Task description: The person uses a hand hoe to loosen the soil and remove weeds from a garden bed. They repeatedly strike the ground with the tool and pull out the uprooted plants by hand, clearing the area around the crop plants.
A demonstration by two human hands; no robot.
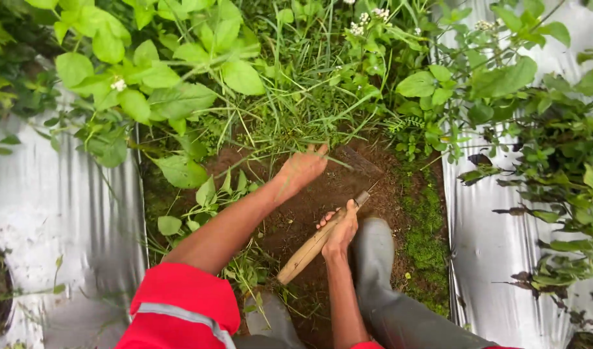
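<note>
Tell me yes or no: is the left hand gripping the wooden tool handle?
No: the left hand reaches into the grass, while only the right hand grips the wooden tool handle.

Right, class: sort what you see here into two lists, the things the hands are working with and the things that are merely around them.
In use:
- wooden-handled hoe with a dark metal blade, gripped by the right hand
- clump of long green grass, reached by the left hand
- patch of bare brown soil

Just around:
- silver plastic mulch sheet
- grey rubber boot
- green moss strip
- broad-leaved green plants
</note>
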